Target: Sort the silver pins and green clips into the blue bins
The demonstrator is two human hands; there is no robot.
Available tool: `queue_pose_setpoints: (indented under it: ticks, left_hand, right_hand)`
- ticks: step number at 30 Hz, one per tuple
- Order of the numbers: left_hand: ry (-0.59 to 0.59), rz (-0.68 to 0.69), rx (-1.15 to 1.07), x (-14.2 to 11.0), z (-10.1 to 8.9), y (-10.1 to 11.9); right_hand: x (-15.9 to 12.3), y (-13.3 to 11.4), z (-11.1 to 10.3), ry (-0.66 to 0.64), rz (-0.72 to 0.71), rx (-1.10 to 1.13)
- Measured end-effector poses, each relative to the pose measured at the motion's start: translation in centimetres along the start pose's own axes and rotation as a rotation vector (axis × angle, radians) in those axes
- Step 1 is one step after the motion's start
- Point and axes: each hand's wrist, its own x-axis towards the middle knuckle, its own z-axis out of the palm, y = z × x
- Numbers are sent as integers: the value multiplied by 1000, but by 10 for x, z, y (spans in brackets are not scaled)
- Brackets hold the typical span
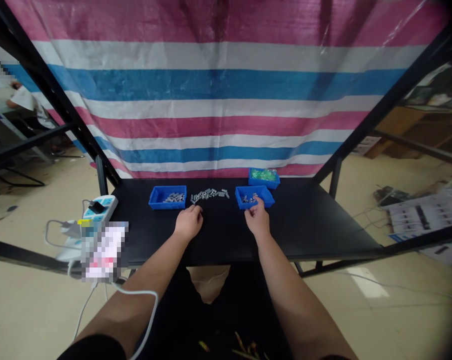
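Observation:
My left hand (188, 221) rests on the black tabletop with its fingers curled together, just in front of a loose pile of small grey metal cylinders (206, 194). Whatever its fingertips may hold is hidden. My right hand (259, 219) is at the front wall of a blue bin (267, 196). Its index finger reaches over the rim and the thumb stays apart, outside the bin. Small shiny metal parts (247, 199) lie in that bin. To the left, another blue bin (156, 196) contains more grey metal cylinders (175, 197).
Behind the right bin stands a third blue bin (263, 184) with green plastic-wrapped contents (264, 174). A white power strip (104, 209) with cables is at the table's left edge. A striped sheet (218, 85) hangs behind the table. A person (25, 100) is at far left.

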Motion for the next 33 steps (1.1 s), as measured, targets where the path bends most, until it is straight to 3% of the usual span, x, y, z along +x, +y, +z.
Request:
queue_pose_setpoints:
  ticks: [3, 9, 13, 18, 23, 26, 29, 33]
  left_hand:
    - [32, 63, -85, -1, 1, -2]
    - [99, 124, -221, -3, 2, -3]
    - [169, 118, -290, -3, -2, -1]
    - [327, 162, -365, -6, -8, -1]
    - [339, 185, -423, -5, -12, -1]
    - [241, 236, -433, -4, -13, -2]
    - [146, 283, -432, -4, -13, -2]
    - [183, 236, -487, -5, -13, -1]
  right_hand:
    - [-2, -2, 0, -23, -25, -42]
    - [-13, -14, -6, 69, -76, -182]
    - [-20, -25, -2, -59, -178, -169]
    - [-33, -39, 5, -288, -415, -137]
    - [-48, -47, 7, -426, -695, 8]
    - [-50, -45, 9, -314, -694, 52]
    - [-45, -43, 9, -97, -555, 68]
    - [-34, -43, 9, -10, -391, 70]
